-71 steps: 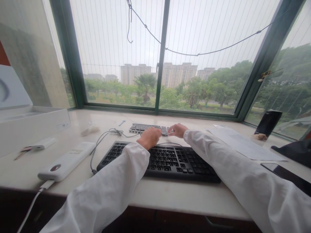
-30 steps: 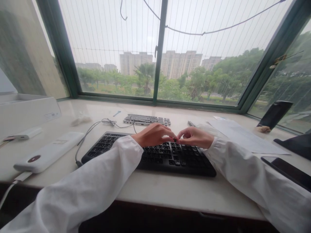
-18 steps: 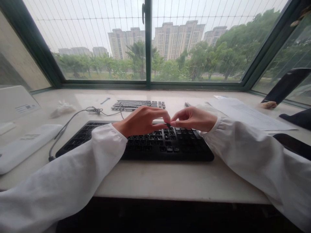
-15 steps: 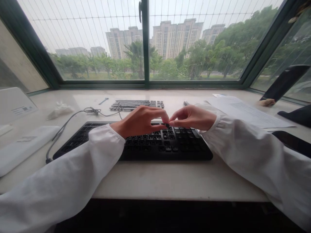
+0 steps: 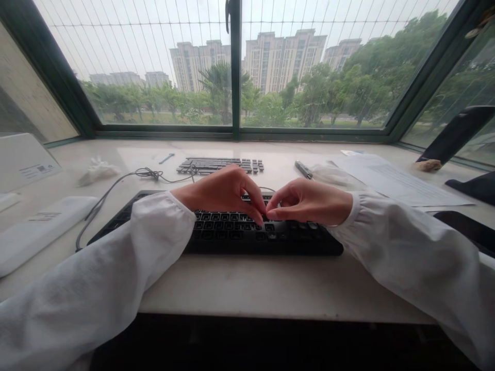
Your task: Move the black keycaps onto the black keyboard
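Both my hands hover over the middle of a black keyboard [image 5: 154, 219] on a pale window-side counter [image 5: 251, 288]. My left hand [image 5: 222, 190] is curled, thumb and forefinger pinched downward. My right hand [image 5: 311, 202] is pinched the same way, and the fingertips of both meet over one spot in the key rows. What they pinch is hidden by the fingers. Behind the keyboard lie rows of loose dark keycaps [image 5: 220, 165]. White sleeves cover both arms.
A white power bank [image 5: 42, 232] and a grey cable [image 5: 112, 185] lie left, with a white box [image 5: 23, 162] and crumpled tissue [image 5: 96, 168]. Papers [image 5: 390, 179], a dark pen-like tool [image 5: 303, 169], a propped phone [image 5: 456, 135] and a flat dark device [image 5: 466, 231] sit right.
My hands came back from the loose keycap rows to the black keyboard, fingertips together on a small dark piece, and have moved down and nearer along the keys. The camera tilted downward.
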The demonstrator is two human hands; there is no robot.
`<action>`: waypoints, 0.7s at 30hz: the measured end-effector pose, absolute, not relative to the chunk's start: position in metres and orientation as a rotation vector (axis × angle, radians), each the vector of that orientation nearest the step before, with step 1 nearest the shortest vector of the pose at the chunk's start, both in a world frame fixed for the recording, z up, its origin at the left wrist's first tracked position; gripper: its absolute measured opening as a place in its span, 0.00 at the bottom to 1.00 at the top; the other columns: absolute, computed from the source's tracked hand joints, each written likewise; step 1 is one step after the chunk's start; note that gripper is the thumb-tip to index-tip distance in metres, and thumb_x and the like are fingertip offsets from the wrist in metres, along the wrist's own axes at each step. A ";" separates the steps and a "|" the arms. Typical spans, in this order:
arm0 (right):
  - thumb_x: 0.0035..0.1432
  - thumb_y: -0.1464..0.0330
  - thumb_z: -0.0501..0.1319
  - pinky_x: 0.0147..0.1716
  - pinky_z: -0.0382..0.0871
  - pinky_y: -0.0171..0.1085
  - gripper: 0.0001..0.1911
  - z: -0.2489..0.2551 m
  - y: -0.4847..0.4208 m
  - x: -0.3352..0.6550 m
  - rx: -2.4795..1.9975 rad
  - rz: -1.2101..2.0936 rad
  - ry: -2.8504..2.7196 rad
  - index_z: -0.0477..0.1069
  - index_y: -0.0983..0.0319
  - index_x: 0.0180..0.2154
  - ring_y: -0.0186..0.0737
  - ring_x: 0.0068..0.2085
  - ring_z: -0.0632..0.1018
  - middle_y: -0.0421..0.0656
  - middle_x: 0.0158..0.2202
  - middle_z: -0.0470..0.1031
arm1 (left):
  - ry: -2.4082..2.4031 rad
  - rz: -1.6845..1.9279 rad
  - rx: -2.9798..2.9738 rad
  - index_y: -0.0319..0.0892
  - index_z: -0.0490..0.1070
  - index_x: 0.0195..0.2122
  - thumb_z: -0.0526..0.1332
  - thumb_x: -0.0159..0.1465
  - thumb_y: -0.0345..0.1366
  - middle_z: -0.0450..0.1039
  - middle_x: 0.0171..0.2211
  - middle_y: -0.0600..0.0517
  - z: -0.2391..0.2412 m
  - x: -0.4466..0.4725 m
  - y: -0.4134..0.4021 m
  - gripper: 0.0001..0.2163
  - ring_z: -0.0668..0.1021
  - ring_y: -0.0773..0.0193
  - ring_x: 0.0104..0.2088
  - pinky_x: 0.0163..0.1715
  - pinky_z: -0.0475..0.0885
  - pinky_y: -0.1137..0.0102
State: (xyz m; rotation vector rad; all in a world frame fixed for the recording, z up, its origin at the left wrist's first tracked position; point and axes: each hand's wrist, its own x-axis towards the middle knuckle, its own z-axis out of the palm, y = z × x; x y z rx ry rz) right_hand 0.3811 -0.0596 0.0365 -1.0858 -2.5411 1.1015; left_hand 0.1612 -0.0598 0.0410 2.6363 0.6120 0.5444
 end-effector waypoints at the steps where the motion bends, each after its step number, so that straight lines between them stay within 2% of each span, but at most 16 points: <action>1: 0.52 0.52 0.62 0.18 0.47 0.32 0.21 0.035 -0.064 0.378 -1.095 1.037 -2.569 0.79 0.62 0.36 0.27 0.19 0.58 0.34 0.15 0.60 | 0.607 0.491 2.566 0.44 0.80 0.33 0.65 0.57 0.41 0.76 0.23 0.55 0.041 0.160 -0.059 0.08 0.72 0.74 0.21 0.23 0.63 0.78; 6: 0.50 0.54 0.62 0.19 0.48 0.32 0.18 0.029 -0.077 0.367 -1.138 0.766 -2.632 0.80 0.60 0.34 0.27 0.18 0.59 0.35 0.14 0.61 | 0.614 0.288 2.439 0.45 0.81 0.34 0.67 0.55 0.41 0.79 0.27 0.54 0.041 0.155 -0.054 0.08 0.75 0.72 0.26 0.25 0.64 0.77; 14: 0.50 0.55 0.63 0.19 0.49 0.32 0.16 0.025 -0.077 0.366 -1.147 0.741 -2.661 0.80 0.58 0.34 0.27 0.18 0.61 0.35 0.15 0.66 | 0.667 0.185 2.486 0.47 0.81 0.34 0.66 0.55 0.46 0.78 0.26 0.56 0.037 0.156 -0.054 0.11 0.74 0.72 0.25 0.24 0.62 0.78; 21: 0.50 0.55 0.63 0.19 0.51 0.32 0.16 0.027 -0.080 0.368 -1.129 0.684 -2.676 0.80 0.57 0.35 0.27 0.17 0.62 0.36 0.16 0.67 | 0.682 0.190 2.498 0.46 0.80 0.35 0.66 0.55 0.45 0.78 0.27 0.56 0.036 0.158 -0.055 0.11 0.74 0.72 0.26 0.27 0.63 0.77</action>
